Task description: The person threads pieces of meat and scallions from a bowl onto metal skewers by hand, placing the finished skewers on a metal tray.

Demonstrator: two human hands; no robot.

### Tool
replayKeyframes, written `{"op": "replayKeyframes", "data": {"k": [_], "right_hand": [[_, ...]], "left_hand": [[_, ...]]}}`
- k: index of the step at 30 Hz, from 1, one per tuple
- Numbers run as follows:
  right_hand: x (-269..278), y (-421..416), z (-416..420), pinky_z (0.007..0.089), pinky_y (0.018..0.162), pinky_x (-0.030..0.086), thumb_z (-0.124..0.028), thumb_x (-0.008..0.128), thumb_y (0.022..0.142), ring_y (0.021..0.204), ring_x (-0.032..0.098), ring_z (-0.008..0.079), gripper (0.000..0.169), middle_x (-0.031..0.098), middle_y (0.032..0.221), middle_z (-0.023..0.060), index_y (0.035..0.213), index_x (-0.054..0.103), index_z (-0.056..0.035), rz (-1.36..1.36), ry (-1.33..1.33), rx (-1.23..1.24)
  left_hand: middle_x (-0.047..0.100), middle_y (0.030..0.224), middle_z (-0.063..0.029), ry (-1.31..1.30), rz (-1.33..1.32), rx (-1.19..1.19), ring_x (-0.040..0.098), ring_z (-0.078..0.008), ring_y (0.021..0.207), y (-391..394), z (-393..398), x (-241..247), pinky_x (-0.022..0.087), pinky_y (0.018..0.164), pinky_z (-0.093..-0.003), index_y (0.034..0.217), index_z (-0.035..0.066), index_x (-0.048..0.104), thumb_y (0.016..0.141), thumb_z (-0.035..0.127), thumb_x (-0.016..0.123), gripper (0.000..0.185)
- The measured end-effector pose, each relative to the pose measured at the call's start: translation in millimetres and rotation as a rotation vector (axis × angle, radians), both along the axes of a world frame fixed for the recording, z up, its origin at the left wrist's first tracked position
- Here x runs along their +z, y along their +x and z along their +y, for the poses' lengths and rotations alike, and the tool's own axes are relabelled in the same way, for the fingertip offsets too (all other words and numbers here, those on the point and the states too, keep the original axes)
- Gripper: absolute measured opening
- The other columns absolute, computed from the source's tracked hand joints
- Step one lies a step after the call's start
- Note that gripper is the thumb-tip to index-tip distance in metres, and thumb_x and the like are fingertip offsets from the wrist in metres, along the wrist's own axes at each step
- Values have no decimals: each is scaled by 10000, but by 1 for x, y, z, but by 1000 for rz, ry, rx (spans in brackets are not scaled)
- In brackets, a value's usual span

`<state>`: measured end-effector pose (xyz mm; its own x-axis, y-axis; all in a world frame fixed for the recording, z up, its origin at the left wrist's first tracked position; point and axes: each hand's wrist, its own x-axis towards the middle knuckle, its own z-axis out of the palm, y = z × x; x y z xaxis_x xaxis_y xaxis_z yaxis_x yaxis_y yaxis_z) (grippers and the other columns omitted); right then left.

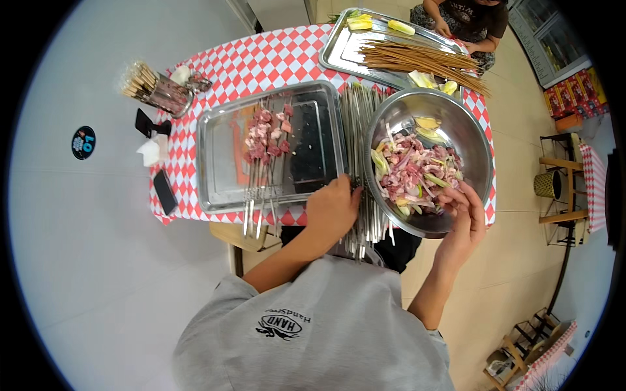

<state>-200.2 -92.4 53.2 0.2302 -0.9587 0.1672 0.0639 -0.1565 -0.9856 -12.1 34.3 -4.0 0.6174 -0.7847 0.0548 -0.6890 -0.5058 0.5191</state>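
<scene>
My left hand [335,200] is at the bundle of flat metal skewers [359,127], its fingers curled against them. Whether it grips one is hidden from this angle. A large stainless steel bowl [477,146] stands right of the skewers, holding raw meat pieces [415,166] mixed with sliced onion and scallion. Over the bowl's near right rim, my right hand [462,210] has bent fingers apart beside the meat, with nothing visible in them. On the left, a rectangular metal tray [220,161] carries several loaded meat skewers [266,134], their bare ends jutting over its near edge.
A second tray [337,49] at the back bears bamboo skewers [415,56] and yellow leaf vegetables [359,22]. Another person [464,24] sits beyond it. Along the left side are a skewer-filled metal canister [168,93], tissues [152,150] and a phone [165,192] on the checkered tablecloth [274,51].
</scene>
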Motion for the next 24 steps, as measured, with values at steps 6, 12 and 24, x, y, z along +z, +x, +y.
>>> {"op": "replayKeyframes", "data": {"k": [6, 12, 24], "right_hand": [[0, -14, 9, 333, 885, 561, -151, 514, 1071, 920, 687, 188, 311, 733, 1029, 161, 1266, 610, 71, -15, 17, -44], [-7, -30, 9, 320, 873, 555, -75, 505, 1055, 918, 682, 176, 281, 734, 1030, 139, 1276, 610, 62, -45, 57, -78], [0, -39, 4, 300, 783, 560, 22, 510, 998, 885, 692, 154, 251, 751, 996, 128, 1193, 664, 57, 191, -31, -113]], "left_hand": [[699, 786, -210, 30, 26, 19, 687, -423, 733, 17, -10, -6, 526, 666, -503, 909, 19, 641, 918, 224, 684, 210], [702, 746, -198, 31, 65, 45, 702, -361, 681, 28, -2, -2, 540, 654, -455, 905, 2, 652, 901, 154, 637, 153], [429, 652, 54, -231, 729, 172, 356, -32, 568, 51, 39, 8, 270, 518, -242, 1128, -9, 644, 931, -12, 476, 258]]}}
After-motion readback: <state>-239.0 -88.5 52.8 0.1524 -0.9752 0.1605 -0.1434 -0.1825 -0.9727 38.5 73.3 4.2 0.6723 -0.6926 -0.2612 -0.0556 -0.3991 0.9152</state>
